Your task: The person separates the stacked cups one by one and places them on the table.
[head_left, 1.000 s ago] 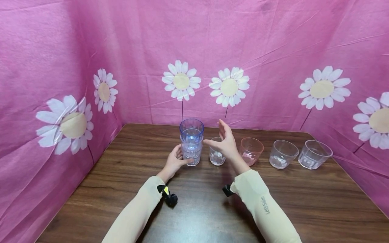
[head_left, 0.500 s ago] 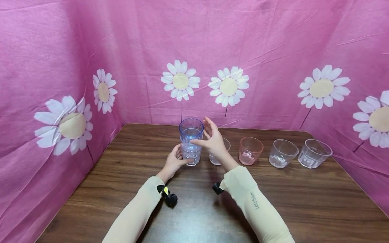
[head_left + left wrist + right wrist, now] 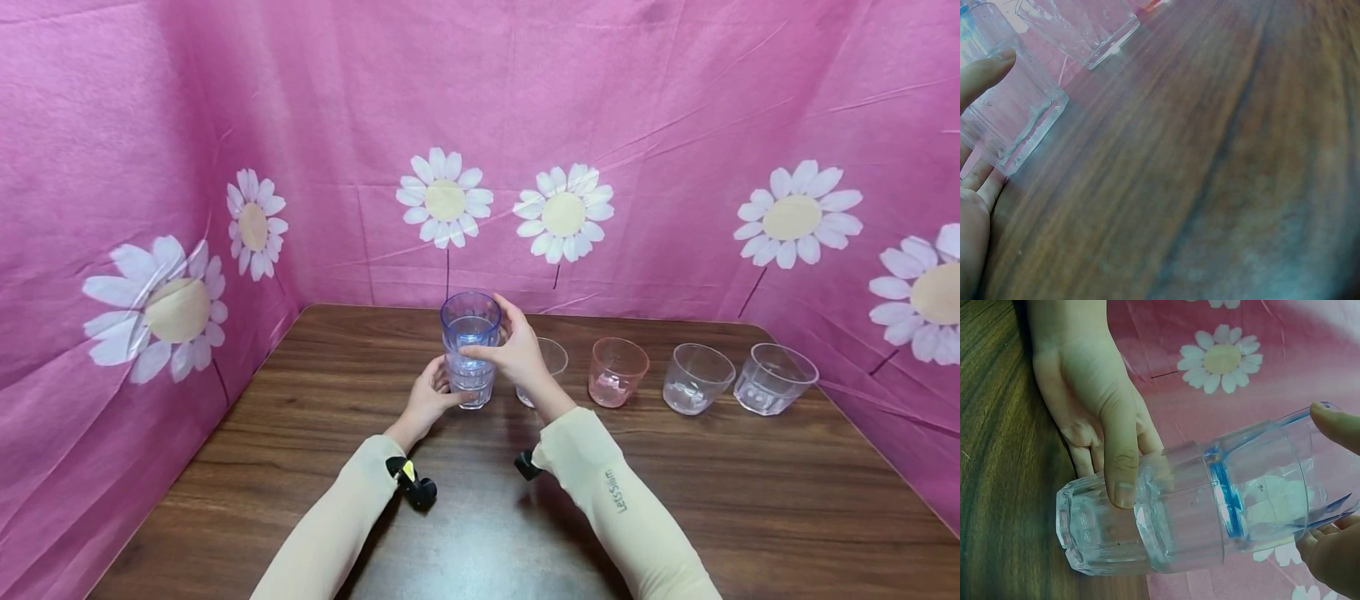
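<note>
Your right hand [image 3: 517, 350] has come across from the small clear cup [image 3: 551, 360] and now curls round the blue cup [image 3: 470, 321] topping the stack [image 3: 469, 367] near the tabletop's [image 3: 675, 500] far edge, left of centre. Your left hand [image 3: 427, 398] still grips the stack's clear base, thumb in front. With both ends held, the blue cup looks ready to be pulled free.

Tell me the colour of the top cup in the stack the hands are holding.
Blue-tinted clear plastic; the top cup shows best in the head view.
</note>
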Tool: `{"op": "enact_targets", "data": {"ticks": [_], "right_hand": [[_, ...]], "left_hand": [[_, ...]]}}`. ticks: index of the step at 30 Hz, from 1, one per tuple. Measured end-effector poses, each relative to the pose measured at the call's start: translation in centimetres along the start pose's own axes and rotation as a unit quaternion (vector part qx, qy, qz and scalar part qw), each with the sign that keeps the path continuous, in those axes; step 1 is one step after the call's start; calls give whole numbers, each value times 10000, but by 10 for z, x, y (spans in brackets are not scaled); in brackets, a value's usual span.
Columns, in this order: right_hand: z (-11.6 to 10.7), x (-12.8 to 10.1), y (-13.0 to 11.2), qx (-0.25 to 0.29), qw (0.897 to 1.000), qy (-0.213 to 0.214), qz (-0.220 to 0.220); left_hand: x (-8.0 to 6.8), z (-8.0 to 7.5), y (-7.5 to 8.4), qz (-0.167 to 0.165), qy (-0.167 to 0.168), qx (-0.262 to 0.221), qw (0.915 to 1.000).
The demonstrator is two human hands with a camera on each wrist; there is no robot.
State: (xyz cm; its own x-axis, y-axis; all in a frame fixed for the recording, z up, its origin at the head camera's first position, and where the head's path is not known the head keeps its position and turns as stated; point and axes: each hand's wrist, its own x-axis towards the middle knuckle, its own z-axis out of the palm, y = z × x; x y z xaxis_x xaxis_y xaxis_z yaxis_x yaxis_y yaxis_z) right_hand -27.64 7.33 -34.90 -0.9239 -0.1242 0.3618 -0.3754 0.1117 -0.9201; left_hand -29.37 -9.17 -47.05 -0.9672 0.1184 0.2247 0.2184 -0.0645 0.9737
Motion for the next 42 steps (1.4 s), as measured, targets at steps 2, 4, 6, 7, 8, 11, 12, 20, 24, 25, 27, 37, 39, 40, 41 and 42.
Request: {"op": "enact_targets", "data": {"ticks": [2, 4, 6, 7, 8, 11, 12, 20, 24, 25, 27, 37, 39, 40, 41, 42], "right_hand": [[0, 1, 1, -92, 10000, 36, -1], [1, 1, 2, -161, 9999, 54, -24], [1, 1, 2, -202, 9998, 62, -47], [1, 1, 2, -224, 9997, 66, -66], [1, 1, 2, -243, 9997, 64, -81], [1, 1, 3, -308, 9994, 80, -137], [0, 0, 2, -335, 9993, 95, -151], [1, 0, 3, -528, 9981, 223, -239], [1, 0, 0, -552, 9974, 315, -332], [1, 0, 0, -519, 9975, 325, -350], [1, 0, -2, -458, 9977, 346, -373], [2, 0, -9, 199, 9983, 395, -373], [1, -1, -13, 273, 9981, 417, -368], [1, -2, -15, 289, 9980, 432, -367], [0, -2, -17, 325, 9978, 439, -367], [0, -3, -19, 350, 9977, 457, -362]], "left_hand": [[0, 0, 0, -5, -6, -4, 10000], [0, -1, -1, -38, -11, -37, 10000], [1, -2, -2, -44, -16, -36, 10000], [1, -2, -2, -36, -19, -36, 10000], [1, -2, -2, -25, -21, -39, 10000], [1, -2, -2, -3, -19, -15, 10000], [1, -2, -2, -1, -21, -18, 10000], [2, -2, 0, -48, -71, -72, 9999], [2, -2, 0, -5, -37, -100, 9999], [1, -1, 0, 15, -21, -93, 10000], [1, -1, -1, 74, -15, -63, 10000], [1, -1, -3, 49, 14, -28, 10000], [1, -1, -3, 66, 28, -33, 10000], [0, -1, -3, 69, 35, -42, 10000], [0, -1, -3, 68, 44, -53, 10000], [0, -1, -3, 64, 46, -59, 10000]]}}
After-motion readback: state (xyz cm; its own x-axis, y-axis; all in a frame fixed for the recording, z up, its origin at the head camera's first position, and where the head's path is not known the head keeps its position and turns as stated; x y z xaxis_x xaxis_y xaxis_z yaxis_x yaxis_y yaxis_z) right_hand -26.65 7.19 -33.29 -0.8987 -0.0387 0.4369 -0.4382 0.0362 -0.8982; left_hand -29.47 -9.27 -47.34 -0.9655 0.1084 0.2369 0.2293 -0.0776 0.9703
